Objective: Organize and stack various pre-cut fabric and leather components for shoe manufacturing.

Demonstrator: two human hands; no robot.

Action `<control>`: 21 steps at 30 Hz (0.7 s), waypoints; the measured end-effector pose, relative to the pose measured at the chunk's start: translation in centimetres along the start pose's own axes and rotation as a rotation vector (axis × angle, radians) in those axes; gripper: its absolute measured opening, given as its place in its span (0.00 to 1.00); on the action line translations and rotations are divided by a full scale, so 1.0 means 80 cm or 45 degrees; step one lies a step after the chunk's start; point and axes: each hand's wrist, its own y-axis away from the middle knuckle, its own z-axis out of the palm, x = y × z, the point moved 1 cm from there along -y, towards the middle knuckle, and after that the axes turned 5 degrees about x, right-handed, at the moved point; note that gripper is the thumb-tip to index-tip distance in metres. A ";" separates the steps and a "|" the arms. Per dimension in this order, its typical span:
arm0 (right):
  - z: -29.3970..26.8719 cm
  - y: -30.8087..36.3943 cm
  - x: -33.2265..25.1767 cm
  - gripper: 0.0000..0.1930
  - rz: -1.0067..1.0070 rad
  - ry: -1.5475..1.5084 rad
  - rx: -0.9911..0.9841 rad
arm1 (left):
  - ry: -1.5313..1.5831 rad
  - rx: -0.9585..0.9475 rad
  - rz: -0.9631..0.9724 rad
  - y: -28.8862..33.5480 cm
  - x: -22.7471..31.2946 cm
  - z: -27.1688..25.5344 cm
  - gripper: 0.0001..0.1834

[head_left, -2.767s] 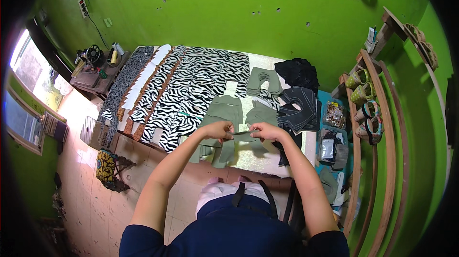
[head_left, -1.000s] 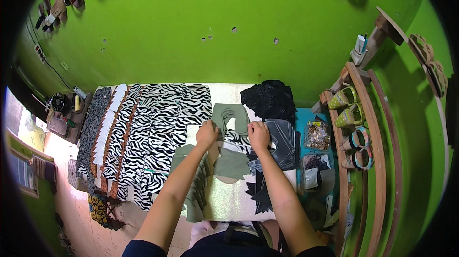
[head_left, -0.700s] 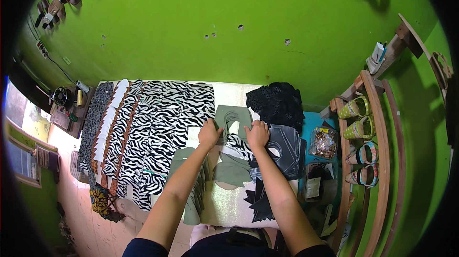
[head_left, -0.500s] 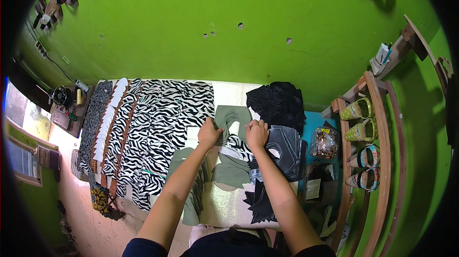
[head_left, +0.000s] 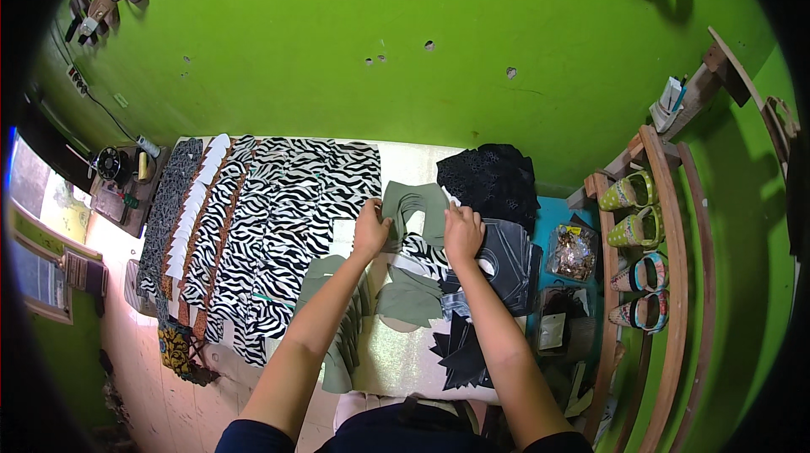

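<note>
Both hands were up near the far-middle of the bench, apart from each other & each pinched on one side of an olive-green U-shaped cut leather piece. Left hand gripped its left leg, right hand its right leg; the piece lay flat w/ its closed end toward the bench's far edge. Just under it, btwn the wrists, sat a small zebra-print cut piece. Left half of the bench was covered w/ overlapping rows of zebra-print fabric panels. Nearer the person, a fanned stack of olive-green pieces ran along the left forearm. At the far right corner lay a heap of black lacy material, and next to the right hand a pile of dark grey cut pieces. Black pointed offcuts sat toward the near right edge. Off the bench's right side, a curved wooden rack held patterned shoes
</note>
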 end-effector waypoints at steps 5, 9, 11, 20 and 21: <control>-0.018 -0.004 -0.016 0.26 -0.132 -0.104 0.010 | 0.038 -0.124 0.156 0.005 0.053 -0.030 0.35; -0.040 -0.015 -0.041 0.32 -0.304 -0.368 -0.147 | 0.053 -0.227 0.280 0.023 0.078 -0.058 0.38; -0.047 -0.022 -0.049 0.24 -0.414 -0.356 -0.164 | 0.043 -0.208 0.458 0.034 0.080 -0.074 0.36; -0.066 0.001 -0.092 0.10 -0.798 -0.519 -0.286 | -0.202 -0.026 0.807 0.064 0.075 -0.120 0.19; -0.068 0.012 -0.097 0.09 -0.751 -0.526 -0.322 | -0.100 0.001 0.800 0.071 0.073 -0.124 0.13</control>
